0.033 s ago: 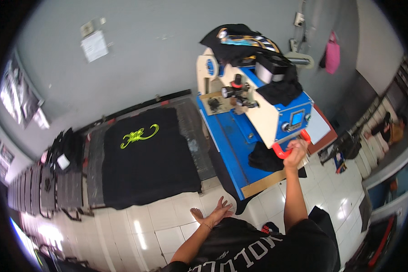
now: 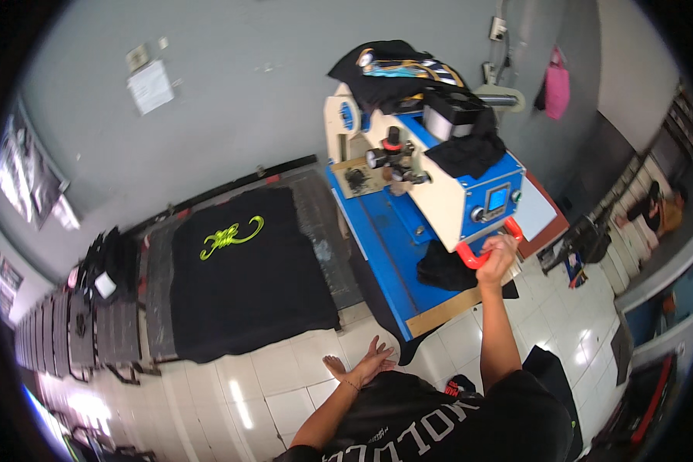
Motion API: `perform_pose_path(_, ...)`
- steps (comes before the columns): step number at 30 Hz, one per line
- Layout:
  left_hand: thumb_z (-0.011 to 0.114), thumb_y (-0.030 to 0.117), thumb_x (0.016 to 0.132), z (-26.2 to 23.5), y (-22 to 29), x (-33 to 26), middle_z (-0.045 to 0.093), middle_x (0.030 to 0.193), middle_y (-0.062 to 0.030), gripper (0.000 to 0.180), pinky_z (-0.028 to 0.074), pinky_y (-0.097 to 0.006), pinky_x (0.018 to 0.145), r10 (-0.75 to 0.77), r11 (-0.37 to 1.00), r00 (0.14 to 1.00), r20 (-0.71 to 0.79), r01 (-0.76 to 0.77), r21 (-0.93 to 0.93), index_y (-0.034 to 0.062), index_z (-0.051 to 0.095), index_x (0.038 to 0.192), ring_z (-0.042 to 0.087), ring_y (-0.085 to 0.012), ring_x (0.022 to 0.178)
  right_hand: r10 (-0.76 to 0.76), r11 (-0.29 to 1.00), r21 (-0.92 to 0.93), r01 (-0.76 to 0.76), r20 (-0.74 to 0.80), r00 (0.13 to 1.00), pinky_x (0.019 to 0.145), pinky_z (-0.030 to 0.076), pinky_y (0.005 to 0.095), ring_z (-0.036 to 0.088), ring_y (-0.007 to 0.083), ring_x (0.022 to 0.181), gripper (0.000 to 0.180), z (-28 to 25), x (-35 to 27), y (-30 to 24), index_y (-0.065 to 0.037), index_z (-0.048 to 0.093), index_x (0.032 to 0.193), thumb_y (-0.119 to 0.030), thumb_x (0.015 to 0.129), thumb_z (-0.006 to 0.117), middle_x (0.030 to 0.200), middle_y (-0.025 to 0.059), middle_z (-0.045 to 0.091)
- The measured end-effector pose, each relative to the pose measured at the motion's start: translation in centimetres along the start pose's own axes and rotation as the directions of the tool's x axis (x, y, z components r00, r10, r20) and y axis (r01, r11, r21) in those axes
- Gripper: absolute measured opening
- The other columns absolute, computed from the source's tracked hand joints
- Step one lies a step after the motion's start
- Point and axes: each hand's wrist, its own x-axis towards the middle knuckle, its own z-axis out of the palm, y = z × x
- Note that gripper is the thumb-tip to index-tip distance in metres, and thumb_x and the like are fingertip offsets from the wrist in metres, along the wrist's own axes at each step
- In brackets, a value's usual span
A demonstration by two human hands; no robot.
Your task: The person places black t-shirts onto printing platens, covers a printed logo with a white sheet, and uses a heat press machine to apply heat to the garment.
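Observation:
My right hand [image 2: 498, 260] is closed round the red handle [image 2: 470, 256] at the front of a blue and cream heat press [image 2: 439, 185]. Black fabric [image 2: 444, 267] lies under the press head, partly hidden by it. My left hand [image 2: 373, 363] hangs in front of my waist, fingers stretched and apart, holding nothing. Beyond it, on the left, a black garment [image 2: 246, 292] with a yellow-green printed design [image 2: 231, 237] lies flat on a grey board [image 2: 327, 231].
Dark cloth and a box [image 2: 450, 115] sit on top of the press. Several grey boards [image 2: 115, 323] stand in a row at the left, with black garments [image 2: 100, 262] piled there. A pink bag [image 2: 557, 88] hangs on the wall; another person [image 2: 658, 212] is at far right.
The view has shifted slightly, so the press and wall items appear a little further left. Both hands keep their pose, the right one still on the handle.

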Motion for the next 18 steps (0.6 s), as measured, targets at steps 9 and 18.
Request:
perform_pose_path(9, 0.061, 0.051, 0.094, -2.2, 2.9, 5.0, 0.052, 0.131, -0.01, 0.064, 0.055, -0.04, 0.076, 0.02, 0.918, 1.0, 0.009, -0.015, -0.397, 0.0213, 0.033, 0.142, 0.062, -0.0184, 0.076, 0.067, 0.997, 0.049, -0.062, -0.09, 0.994, 0.072, 0.037, 0.0403, 0.047, 0.0256, 0.053, 0.035, 0.1, 1.3, -0.9, -0.008, 0.053, 0.059, -0.018, 0.089, 0.038, 0.052, 0.0046, 0.051)
perform_pose_path(18, 0.07, 0.045, 0.09, -2.4, 1.4, -0.3, 0.059, 0.083, -0.0002, 0.045, 0.05, -0.029, 0.063, -0.077, 0.997, 0.997, 0.031, 0.077, 0.016, 0.0049, 0.057, 0.106, 0.056, -0.0098, 0.062, 0.024, 0.996, 0.083, -0.016, -0.102, 0.994, 0.07, 0.037, 0.039, 0.047, 0.0239, 0.051, 0.034, 0.3, 1.5, -0.9, -0.008, 0.053, 0.06, -0.019, 0.089, 0.038, 0.052, 0.0038, 0.051)
